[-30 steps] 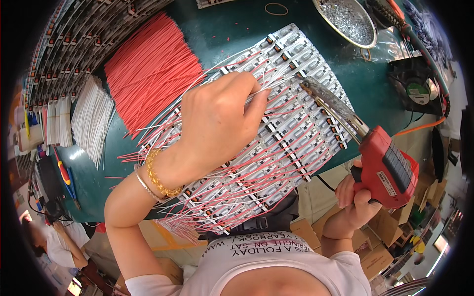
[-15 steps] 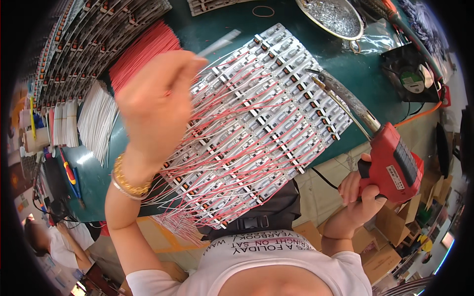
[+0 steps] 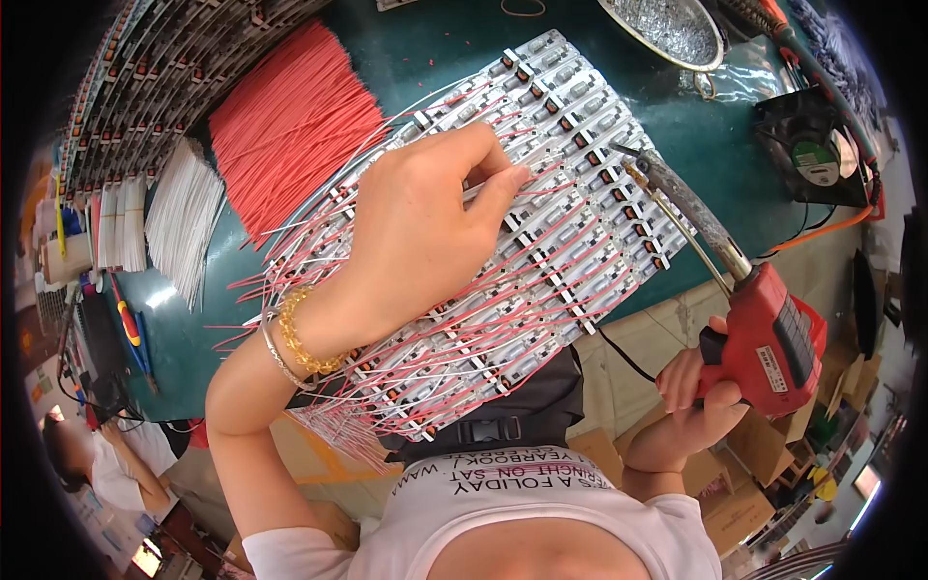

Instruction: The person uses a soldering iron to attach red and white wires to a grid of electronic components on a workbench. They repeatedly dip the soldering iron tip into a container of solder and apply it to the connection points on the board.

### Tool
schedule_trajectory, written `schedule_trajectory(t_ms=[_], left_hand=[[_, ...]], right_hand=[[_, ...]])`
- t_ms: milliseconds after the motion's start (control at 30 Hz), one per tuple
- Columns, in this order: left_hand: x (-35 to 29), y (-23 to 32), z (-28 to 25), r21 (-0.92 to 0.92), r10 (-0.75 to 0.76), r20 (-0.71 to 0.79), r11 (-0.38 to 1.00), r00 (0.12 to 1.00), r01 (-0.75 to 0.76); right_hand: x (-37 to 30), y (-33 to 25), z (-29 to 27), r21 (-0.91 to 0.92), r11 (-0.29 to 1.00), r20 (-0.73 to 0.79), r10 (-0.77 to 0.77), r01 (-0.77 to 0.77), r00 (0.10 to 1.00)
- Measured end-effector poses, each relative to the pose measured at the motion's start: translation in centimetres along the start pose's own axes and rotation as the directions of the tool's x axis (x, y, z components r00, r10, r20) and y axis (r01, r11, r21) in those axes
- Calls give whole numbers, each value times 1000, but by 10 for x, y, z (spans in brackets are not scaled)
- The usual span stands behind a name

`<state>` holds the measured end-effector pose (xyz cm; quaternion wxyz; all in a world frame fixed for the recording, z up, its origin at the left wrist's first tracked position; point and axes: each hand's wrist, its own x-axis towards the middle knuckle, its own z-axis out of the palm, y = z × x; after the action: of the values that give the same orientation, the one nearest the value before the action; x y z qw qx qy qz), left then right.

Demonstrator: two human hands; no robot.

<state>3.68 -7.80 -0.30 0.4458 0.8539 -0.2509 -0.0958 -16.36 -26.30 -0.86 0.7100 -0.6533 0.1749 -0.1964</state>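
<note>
My left hand point(image 3: 425, 217) is closed in a pinch over the upper middle of a panel of small circuit boards point(image 3: 590, 242). A thin wire appears to sit between thumb and forefinger, its tip close to the boards; the palm hides most of it. Many red and white wires point(image 3: 425, 358) trail leftward off the panel. My right hand point(image 3: 698, 382) grips the handle of a red soldering gun point(image 3: 778, 338). The gun's metal tip point(image 3: 638, 159) hovers over the upper right rows of the panel, beside a thin feed tube.
Left of the panel lie a pile of red wires point(image 3: 295, 126) and a bundle of white wires point(image 3: 179, 217). Stacked board panels point(image 3: 164, 87) stand behind them. A metal bowl point(image 3: 667, 34) of silvery bits and a black fan point(image 3: 812, 150) are at the far right. Pliers point(image 3: 130, 324) lie at left.
My left hand has moved right and slightly down, from beside the red wire pile to over the panel. The soldering gun has shifted only slightly.
</note>
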Motion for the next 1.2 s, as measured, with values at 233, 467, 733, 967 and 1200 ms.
schedule_trajectory(t_ms=[233, 467, 733, 967, 1200], left_hand=[[1, -5, 5, 41, 74, -26, 997, 997, -73], [1, -6, 4, 29, 83, -32, 996, 996, -83], [2, -6, 5, 41, 97, -35, 995, 995, -96], [2, -6, 4, 73, 122, -38, 990, 992, -119], [2, -8, 1, 199, 390, -212, 915, 896, -351]], right_hand=[[5, 5, 16, -84, 996, -2, 16, -17, 1000], [3, 5, 17, -40, 993, -72, 107, -110, 992], [-5, 10, 17, -127, 992, -131, 5, -22, 991], [1, 3, 22, -124, 992, -63, -15, 7, 998], [1, 6, 15, -69, 998, -38, -10, 7, 999]])
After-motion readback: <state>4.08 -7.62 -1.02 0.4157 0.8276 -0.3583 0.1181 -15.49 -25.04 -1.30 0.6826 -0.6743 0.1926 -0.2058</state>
